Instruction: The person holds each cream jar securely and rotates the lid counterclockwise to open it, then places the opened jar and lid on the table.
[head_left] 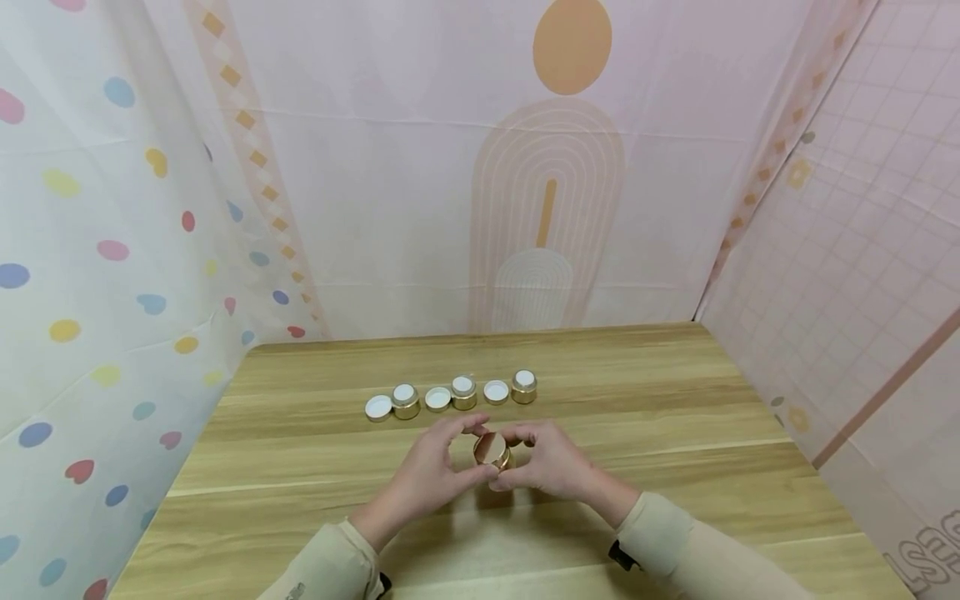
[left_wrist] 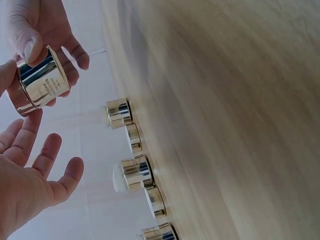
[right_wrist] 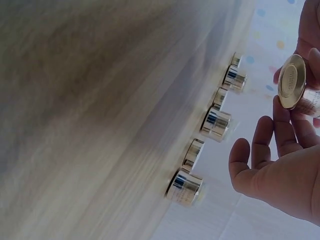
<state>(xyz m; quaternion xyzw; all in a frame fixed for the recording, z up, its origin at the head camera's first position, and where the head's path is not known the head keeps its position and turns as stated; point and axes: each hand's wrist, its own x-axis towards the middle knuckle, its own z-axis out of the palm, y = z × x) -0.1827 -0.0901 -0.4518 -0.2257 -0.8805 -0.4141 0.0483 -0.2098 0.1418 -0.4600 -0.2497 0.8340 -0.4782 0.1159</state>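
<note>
Both hands hold one small gold cosmetic jar (head_left: 491,450) between them, raised over the table. Its shiny gold lid is on and tilts up toward the head camera. My left hand (head_left: 423,475) grips the lid end with thumb and fingertips. On the right, my right hand (head_left: 551,462) pinches the body near the base. Printed lettering shows on the jar's side (left_wrist: 47,87) in the left wrist view, and its round gold base (right_wrist: 291,81) faces the right wrist camera. The other fingers of both hands are spread away from the jar.
Beyond the hands, three gold jars with white tops stand in a row: left (head_left: 406,402), middle (head_left: 463,393) and right (head_left: 524,387). Left of each lies a lid, white inside up: one (head_left: 378,407), another (head_left: 438,399), a third (head_left: 496,392). Patterned cloth surrounds the wooden table (head_left: 637,375).
</note>
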